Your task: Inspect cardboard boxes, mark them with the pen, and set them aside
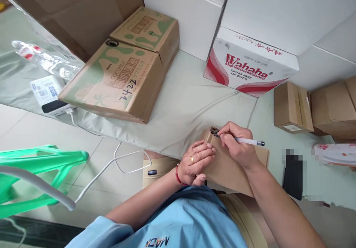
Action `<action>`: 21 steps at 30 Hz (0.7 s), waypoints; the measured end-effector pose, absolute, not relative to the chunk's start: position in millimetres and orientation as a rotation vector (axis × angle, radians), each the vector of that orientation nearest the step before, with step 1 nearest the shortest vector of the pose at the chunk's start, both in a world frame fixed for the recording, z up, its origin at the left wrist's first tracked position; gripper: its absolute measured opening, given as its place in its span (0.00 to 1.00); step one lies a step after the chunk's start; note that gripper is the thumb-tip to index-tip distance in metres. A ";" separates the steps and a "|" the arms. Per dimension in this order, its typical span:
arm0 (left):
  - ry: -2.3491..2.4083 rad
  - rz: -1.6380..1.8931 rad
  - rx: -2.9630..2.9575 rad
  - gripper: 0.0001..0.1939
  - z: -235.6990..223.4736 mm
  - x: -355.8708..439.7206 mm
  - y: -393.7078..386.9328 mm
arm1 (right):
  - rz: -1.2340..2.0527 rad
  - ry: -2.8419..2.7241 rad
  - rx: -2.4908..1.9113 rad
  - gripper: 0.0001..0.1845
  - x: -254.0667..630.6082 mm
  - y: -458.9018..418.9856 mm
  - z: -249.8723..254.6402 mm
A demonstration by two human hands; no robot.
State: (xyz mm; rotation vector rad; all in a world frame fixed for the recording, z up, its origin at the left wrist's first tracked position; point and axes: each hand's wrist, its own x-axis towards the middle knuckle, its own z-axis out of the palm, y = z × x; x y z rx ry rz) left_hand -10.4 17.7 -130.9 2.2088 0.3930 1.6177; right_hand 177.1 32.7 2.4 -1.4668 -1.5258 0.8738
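Note:
My right hand (239,144) is closed around a pen (250,141) with a clear barrel and a black end. Its tip, hidden by my fingers, is near the dark patch (214,131) at the far left corner of a brown cardboard box (230,174). Whether that patch is ink or a torn hole, I cannot tell. My left hand (196,161) lies with its fingers stretched out over the box's left edge, holding nothing. The box sits close against my body at the table's edge.
Coconut cartons (116,77) stand at the left beside a white power bank (50,94) and a plastic bottle (47,59). A Wahaha water carton (247,64) is at the back. Brown boxes (292,107) and a dark phone-like object (293,177) are right. A green stool (41,174) stands left.

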 end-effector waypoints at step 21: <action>0.393 1.644 2.207 0.30 -131.8 -7.8 18.1 | 0.653 -1.447 -1.587 0.10 174.4 28.0 -3.1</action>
